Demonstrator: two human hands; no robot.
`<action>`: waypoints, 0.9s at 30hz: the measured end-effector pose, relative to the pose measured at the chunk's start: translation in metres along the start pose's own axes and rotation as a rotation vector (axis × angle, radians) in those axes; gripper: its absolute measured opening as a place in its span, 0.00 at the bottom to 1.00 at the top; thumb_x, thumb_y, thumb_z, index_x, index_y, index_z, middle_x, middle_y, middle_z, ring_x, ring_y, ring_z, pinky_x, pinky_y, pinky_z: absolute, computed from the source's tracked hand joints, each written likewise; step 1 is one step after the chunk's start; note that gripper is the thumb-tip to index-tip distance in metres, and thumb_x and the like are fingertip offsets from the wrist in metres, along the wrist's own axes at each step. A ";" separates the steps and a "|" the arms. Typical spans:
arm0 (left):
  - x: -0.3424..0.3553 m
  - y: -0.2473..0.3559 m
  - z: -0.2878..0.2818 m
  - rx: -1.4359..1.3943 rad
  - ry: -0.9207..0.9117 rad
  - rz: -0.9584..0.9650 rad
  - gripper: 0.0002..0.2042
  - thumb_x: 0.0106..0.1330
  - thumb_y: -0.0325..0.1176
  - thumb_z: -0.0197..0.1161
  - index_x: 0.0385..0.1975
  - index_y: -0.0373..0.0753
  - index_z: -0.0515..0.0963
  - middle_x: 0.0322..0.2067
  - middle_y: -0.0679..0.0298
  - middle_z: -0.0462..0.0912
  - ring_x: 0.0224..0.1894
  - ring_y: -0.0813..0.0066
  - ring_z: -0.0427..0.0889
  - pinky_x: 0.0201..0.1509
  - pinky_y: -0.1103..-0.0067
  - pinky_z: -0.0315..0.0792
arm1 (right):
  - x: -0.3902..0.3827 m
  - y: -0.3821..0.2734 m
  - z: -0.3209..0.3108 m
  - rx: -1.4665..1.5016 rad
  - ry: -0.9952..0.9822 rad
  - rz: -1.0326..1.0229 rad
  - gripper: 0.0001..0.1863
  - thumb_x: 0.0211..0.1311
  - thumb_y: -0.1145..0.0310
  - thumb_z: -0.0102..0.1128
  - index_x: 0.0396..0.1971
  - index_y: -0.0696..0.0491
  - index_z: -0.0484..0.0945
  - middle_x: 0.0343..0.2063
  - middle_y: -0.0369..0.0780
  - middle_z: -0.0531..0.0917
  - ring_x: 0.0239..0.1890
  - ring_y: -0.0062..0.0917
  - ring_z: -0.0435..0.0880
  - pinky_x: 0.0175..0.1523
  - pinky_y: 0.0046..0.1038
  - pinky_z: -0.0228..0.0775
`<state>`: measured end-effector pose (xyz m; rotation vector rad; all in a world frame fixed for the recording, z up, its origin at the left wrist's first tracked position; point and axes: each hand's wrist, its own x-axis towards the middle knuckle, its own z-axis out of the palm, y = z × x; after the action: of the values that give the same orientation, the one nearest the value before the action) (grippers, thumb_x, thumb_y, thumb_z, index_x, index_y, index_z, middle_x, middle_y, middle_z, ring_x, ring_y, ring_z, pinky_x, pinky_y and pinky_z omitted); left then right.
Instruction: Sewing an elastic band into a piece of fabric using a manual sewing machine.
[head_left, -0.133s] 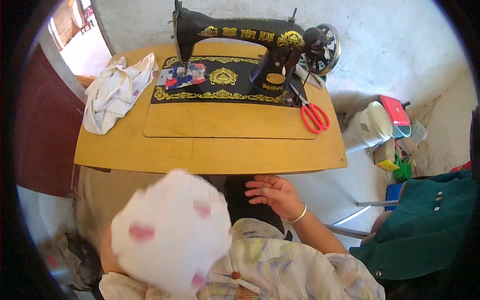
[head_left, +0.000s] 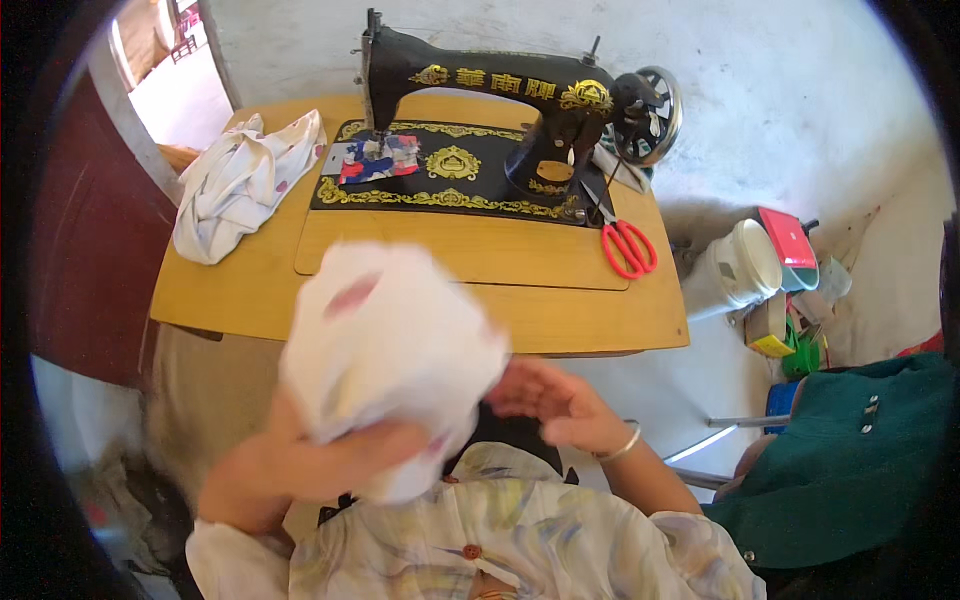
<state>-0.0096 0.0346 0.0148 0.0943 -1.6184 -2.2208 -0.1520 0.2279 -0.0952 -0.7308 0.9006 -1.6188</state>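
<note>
A bunched white cloth with pink-red spots (head_left: 395, 335) is in the grip of my left hand (head_left: 335, 460), raised in front of the table's near edge and blurred by motion. Its folds hide part of the fingers. My right hand (head_left: 570, 412), with a light bangle at the wrist, is beside the cloth's right side. Those fingers are stretched out with nothing seen in them; the tips come close to the cloth, and I cannot tell whether they touch. Beyond stands a black and gold sewing machine (head_left: 560, 125), a multicoloured fabric piece (head_left: 378, 160) lying under its needle.
On the yellow wooden table (head_left: 225, 300), another white spotted cloth (head_left: 245, 185) lies at left and red-handled scissors (head_left: 628, 248) at right. A white bucket (head_left: 735, 265) stands on the floor beyond. Someone in a green garment (head_left: 840, 450) sits at the right.
My left hand has lifted the cloth up and to the right, over the table's near edge. My right hand has shifted slightly right and down, now next to the cloth. The view has tilted a little.
</note>
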 end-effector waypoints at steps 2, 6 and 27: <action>0.018 -0.002 0.018 -0.160 -0.155 -0.229 0.33 0.47 0.40 0.65 0.51 0.32 0.59 0.48 0.52 0.66 0.47 0.61 0.69 0.51 0.65 0.60 | 0.016 -0.024 0.035 -0.156 -0.039 -0.137 0.36 0.48 0.65 0.61 0.56 0.56 0.53 0.53 0.44 0.62 0.58 0.29 0.58 0.60 0.31 0.47; 0.062 0.010 0.035 0.614 -0.114 0.473 0.26 0.45 0.36 0.66 0.45 0.34 0.65 0.42 0.55 0.70 0.41 0.63 0.72 0.43 0.72 0.66 | 0.018 -0.046 0.015 -0.508 0.094 -0.338 0.22 0.54 0.68 0.53 0.50 0.58 0.63 0.45 0.39 0.72 0.47 0.26 0.71 0.53 0.27 0.60; 0.060 -0.047 -0.081 -0.103 -0.003 -0.167 0.12 0.62 0.30 0.49 0.45 0.38 0.62 0.30 0.62 0.77 0.30 0.82 0.75 0.23 0.90 0.62 | 0.166 -0.073 -0.009 -1.754 0.273 -0.591 0.12 0.47 0.73 0.56 0.33 0.59 0.74 0.30 0.42 0.77 0.35 0.28 0.76 0.38 0.26 0.67</action>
<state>-0.0545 -0.0475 -0.0454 0.2043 -1.5448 -2.4262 -0.2334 0.0760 -0.0364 -2.0885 2.4853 -1.0032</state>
